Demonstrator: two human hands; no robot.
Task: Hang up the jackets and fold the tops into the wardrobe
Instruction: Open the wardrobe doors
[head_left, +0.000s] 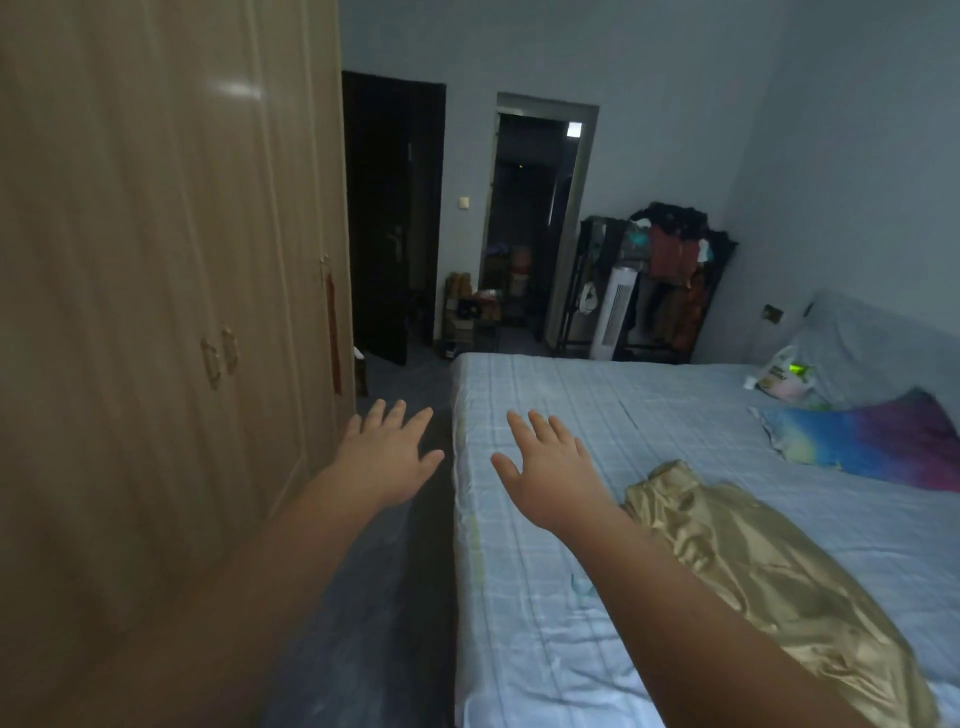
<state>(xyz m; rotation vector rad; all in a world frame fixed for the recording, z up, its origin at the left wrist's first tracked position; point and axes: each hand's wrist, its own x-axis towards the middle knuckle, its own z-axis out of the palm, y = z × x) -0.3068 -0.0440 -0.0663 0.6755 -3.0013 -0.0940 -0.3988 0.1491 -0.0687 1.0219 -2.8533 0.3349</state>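
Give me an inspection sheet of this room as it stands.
Surface: bed with pale checked sheet, mostly bare.
Job's things: gold garment crumpled on the bed; wardrobe doors shut.
Clutter: bag and colourful cloth near the headboard.
Grippers: left hand open, empty, over the floor; right hand open, empty, over the bed.
Cables: nothing seen.
Surroundings: loaded clothes rack, white fan, two dark doorways.
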